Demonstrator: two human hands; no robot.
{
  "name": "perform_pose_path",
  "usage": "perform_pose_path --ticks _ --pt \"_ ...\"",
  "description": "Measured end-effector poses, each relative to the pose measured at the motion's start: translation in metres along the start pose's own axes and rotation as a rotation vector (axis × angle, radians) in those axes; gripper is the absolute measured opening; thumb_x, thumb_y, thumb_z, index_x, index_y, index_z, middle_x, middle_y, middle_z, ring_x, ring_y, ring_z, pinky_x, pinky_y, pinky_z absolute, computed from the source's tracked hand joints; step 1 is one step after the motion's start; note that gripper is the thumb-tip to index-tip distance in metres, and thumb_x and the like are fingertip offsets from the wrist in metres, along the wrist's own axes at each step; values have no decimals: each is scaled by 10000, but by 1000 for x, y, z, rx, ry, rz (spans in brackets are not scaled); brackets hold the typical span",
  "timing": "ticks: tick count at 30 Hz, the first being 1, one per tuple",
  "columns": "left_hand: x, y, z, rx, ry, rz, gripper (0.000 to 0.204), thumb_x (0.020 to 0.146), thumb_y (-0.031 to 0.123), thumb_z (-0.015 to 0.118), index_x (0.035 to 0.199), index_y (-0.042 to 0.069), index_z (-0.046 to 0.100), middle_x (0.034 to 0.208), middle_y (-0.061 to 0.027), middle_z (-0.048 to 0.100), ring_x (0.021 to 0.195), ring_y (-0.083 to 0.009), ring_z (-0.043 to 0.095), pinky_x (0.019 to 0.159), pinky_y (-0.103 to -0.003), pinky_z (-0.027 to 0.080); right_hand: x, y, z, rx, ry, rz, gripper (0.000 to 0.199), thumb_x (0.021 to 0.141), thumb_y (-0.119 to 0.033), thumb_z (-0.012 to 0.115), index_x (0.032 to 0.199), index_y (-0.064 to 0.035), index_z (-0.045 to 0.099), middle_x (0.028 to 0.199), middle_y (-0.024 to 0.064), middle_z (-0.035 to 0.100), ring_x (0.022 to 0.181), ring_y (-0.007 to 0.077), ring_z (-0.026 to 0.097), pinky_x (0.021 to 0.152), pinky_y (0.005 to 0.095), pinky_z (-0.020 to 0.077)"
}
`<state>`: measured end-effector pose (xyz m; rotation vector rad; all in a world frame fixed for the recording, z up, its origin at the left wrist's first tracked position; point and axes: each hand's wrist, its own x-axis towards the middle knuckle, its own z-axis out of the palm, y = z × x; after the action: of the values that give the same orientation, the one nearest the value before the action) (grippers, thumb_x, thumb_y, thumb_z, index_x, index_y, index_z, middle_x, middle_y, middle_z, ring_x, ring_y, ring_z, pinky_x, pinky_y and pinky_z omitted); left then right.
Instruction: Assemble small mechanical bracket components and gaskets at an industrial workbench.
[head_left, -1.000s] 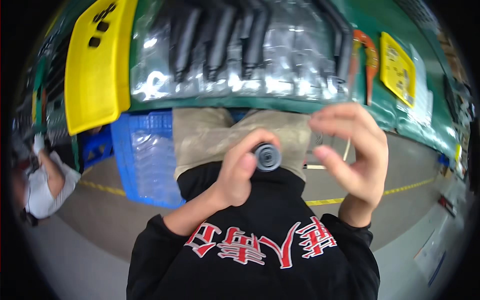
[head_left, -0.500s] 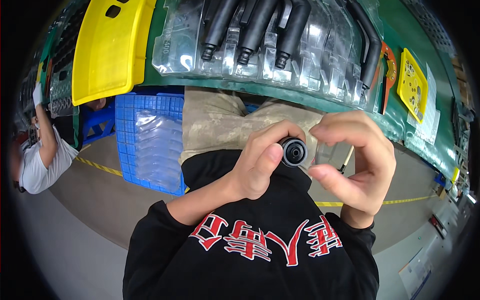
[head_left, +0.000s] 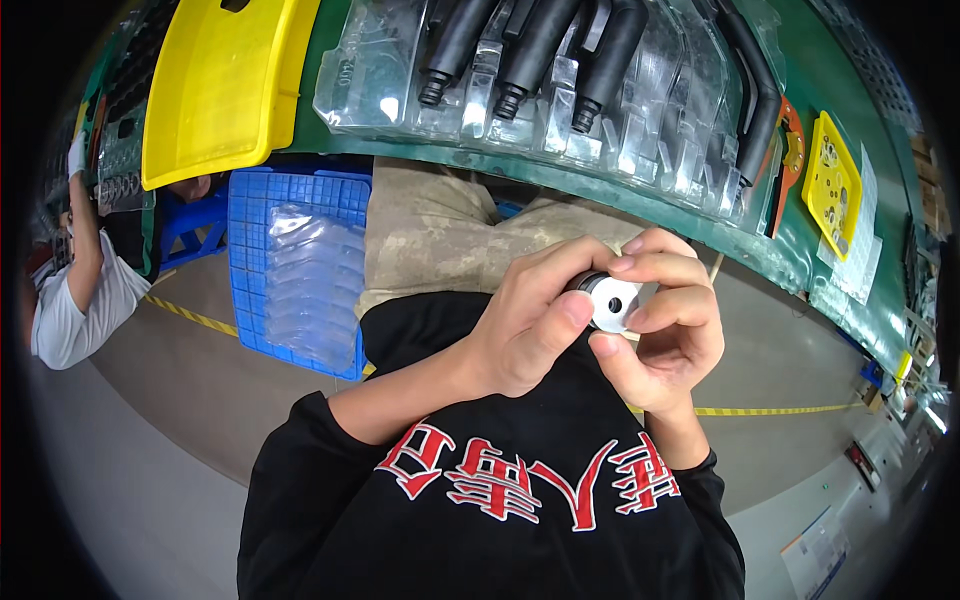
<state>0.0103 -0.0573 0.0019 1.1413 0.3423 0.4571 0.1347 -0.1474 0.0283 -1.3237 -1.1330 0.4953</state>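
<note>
My left hand (head_left: 530, 325) is closed around a short black cylindrical part (head_left: 581, 286), held in front of my chest with its end turned up. Against that end sits a silver-white disc (head_left: 602, 303) with a dark round hole at its centre. The fingertips and thumb of my right hand (head_left: 670, 325) are closed at the disc's edge. My left thumb lies beside the disc's near rim. Most of the black part is hidden by my left fingers, and I cannot tell whether the disc is seated or only resting there.
On the green table, a clear plastic tray (head_left: 385, 95) bears several black bent handles (head_left: 540, 55). A yellow bin (head_left: 215, 110) stands left; a small yellow tray (head_left: 835, 190) with small parts and an orange tool (head_left: 790, 150) lie right. A blue crate (head_left: 245, 280) holds clear trays. A co-worker (head_left: 90, 290) is far left.
My right hand has moved left onto the black part, its fingers drawing closer together. The silver-white disc now covers the end, where dark rings showed before. The view has shifted slightly.
</note>
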Motion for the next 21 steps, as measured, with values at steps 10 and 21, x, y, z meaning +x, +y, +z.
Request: perform_pose_path --ticks 10,21 --pt "2 0 0 -23 3 10 424 964 416 472 1026 9 570 834 -81 577 709 -168 465 666 -293 368 3 3 -1 -15 -32 -32 296 690 -45 810 907 -69 611 1031 114 702 992 281 624 874 379 518" --pt "3 1 -2 2 5 6 441 965 437 473 1025 10 566 844 -78 578 713 -175 466 672 -298 372 1 5 2 74 23 40 370 700 -59 820 997 -62 599 1018 117 710 999 283 623 915 393 501"
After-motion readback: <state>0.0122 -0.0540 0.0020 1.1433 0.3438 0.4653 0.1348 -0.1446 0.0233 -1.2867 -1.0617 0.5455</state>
